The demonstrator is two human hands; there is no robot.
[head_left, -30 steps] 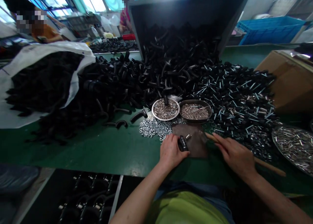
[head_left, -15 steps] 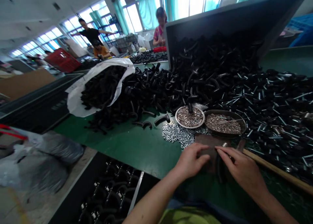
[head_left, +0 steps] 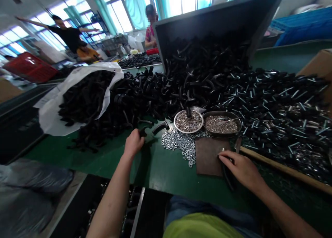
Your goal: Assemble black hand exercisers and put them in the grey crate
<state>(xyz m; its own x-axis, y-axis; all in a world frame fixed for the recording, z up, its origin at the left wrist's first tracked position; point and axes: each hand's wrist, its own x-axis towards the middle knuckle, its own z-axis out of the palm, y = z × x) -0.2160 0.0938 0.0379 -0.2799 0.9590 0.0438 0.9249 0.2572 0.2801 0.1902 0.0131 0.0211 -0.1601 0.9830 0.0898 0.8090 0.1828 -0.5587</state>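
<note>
My left hand (head_left: 133,143) reaches out to the left and is closed on a curved black handle (head_left: 143,130) at the foot of the big heap of black handles (head_left: 155,89). My right hand (head_left: 240,167) rests at the right edge of a brown pad (head_left: 207,156), fingers curled round a black handle with a metal stud end (head_left: 225,168). A pile of loose silver nuts (head_left: 178,144) lies between the two hands. Beyond it stand a round dish (head_left: 188,121) and an oval dish (head_left: 221,124), both filled with small metal parts.
A tilted dark bin (head_left: 215,20) spills handles onto the green table (head_left: 160,168). A white sack (head_left: 75,92) of handles lies left. A wooden stick (head_left: 285,170) lies right, beside studded handles (head_left: 280,106). A black crate (head_left: 103,210) sits below the table edge. Other people work behind.
My left hand left the brown pad and reached left to the heap, closing on a loose handle. My right hand stays on the pad with the studded handle. The view swung left.
</note>
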